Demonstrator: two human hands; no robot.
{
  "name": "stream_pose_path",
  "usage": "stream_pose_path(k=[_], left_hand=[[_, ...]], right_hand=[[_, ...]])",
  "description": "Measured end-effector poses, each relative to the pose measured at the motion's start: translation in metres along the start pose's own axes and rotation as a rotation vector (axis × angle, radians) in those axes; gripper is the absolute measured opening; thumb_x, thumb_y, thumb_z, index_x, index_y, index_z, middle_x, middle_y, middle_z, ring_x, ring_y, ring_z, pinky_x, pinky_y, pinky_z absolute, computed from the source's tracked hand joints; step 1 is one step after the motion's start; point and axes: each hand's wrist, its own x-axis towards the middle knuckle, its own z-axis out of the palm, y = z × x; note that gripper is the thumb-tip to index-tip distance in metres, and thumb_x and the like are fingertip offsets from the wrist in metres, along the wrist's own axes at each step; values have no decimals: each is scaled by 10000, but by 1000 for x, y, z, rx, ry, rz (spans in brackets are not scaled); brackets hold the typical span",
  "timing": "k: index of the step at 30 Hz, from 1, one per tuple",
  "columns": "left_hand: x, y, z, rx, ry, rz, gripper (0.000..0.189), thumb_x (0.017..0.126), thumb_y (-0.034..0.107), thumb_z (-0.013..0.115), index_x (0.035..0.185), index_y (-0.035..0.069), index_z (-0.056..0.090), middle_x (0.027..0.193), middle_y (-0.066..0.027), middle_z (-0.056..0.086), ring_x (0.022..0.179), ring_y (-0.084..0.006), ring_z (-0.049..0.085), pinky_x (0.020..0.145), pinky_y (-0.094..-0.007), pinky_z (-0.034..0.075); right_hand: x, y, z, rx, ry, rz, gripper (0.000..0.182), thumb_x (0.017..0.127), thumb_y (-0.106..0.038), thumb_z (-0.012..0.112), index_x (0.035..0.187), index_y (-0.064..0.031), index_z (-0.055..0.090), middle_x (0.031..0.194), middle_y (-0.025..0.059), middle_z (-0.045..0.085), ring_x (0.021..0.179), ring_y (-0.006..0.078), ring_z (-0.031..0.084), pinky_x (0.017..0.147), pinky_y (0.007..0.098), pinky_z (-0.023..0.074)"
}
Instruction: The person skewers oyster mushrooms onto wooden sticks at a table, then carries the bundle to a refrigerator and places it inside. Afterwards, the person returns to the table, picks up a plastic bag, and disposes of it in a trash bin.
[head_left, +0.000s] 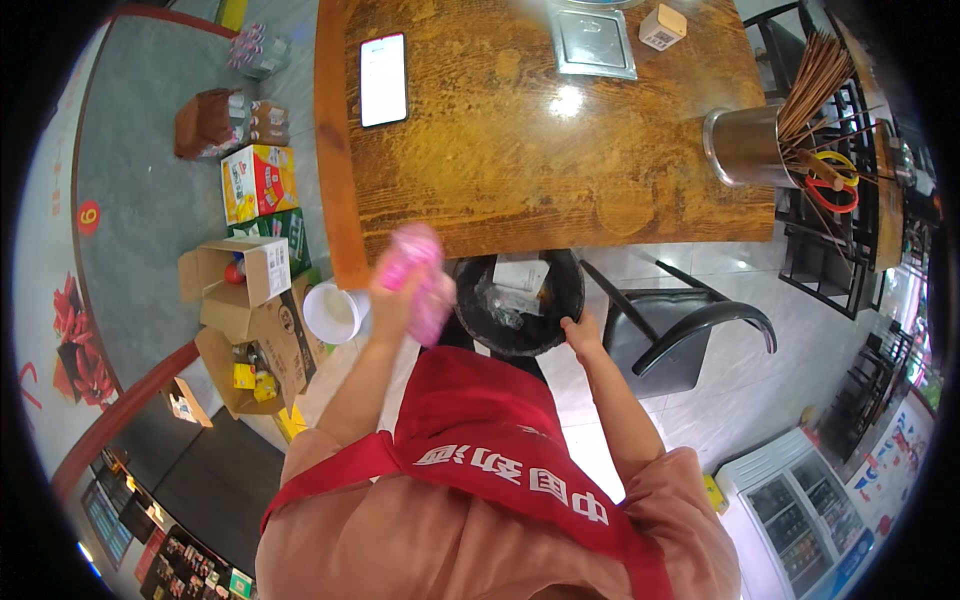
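My left hand (391, 298) is closed around a pink cloth (421, 259), blurred by motion, near the front left corner of the wooden table (495, 165). With its fingers on the rim, my right hand (582, 336) grips the right side of a round black bin (517, 348). The bin is in front of my red apron (480, 397), partly under the table's edge. Inside it I see white paper (520, 273) and crumpled clear plastic (504, 306).
A phone (383, 79), a metal lid (595, 43) and a metal holder of skewers (750, 146) with scissors are on the table. A black chair (664, 352) stands right of the bin. Left are a white bucket (331, 313) and open cardboard boxes (238, 289).
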Motion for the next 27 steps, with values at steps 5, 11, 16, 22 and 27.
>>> stream_pose_path(k=[5, 11, 16, 22, 27], left_hand=[[44, -14, -43, 151, 287, 29, 310, 790, 88, 619, 1086, 61, 532, 901, -67, 587, 633, -134, 571, 607, -233, 475], [-34, -85, 65, 366, -162, 119, 393, 678, 109, 675, 1060, 85, 586, 964, -121, 575, 883, -236, 557, 805, -312, 430], [-31, -29, 73, -17, -171, 28, 381, 722, 132, 698, 1059, 35, 549, 980, -44, 585, 922, -118, 527, 804, -283, 442], [94, 4, -12, 155, 307, 300, 284, 800, 121, 615, 1058, 57, 515, 795, -63, 590, 594, -113, 552, 513, -232, 460], [78, -19, 95, 660, -36, 502, 267, 747, 79, 616, 1009, 98, 569, 823, -69, 572, 677, -193, 549, 591, -303, 463]], right_hand=[[-3, -24, -8, -107, -17, -112, 347, 719, -55, 522, 1059, 17, 518, 900, 135, 601, 835, 225, 560, 744, 326, 431], [-7, -24, -14, -72, -85, -10, 408, 708, -102, 541, 1105, -22, 488, 965, 224, 584, 948, 361, 546, 811, 385, 414], [-12, -14, -22, -52, -63, -23, 421, 704, -118, 552, 1111, -30, 490, 971, 223, 584, 953, 360, 545, 815, 384, 416], [-21, -26, -31, -192, 21, -57, 430, 710, -156, 543, 1123, -55, 478, 988, 235, 574, 971, 382, 527, 832, 409, 404], [-5, -16, -39, -63, 84, 25, 426, 709, -159, 545, 1117, -51, 485, 988, 238, 574, 969, 373, 535, 827, 403, 409]])
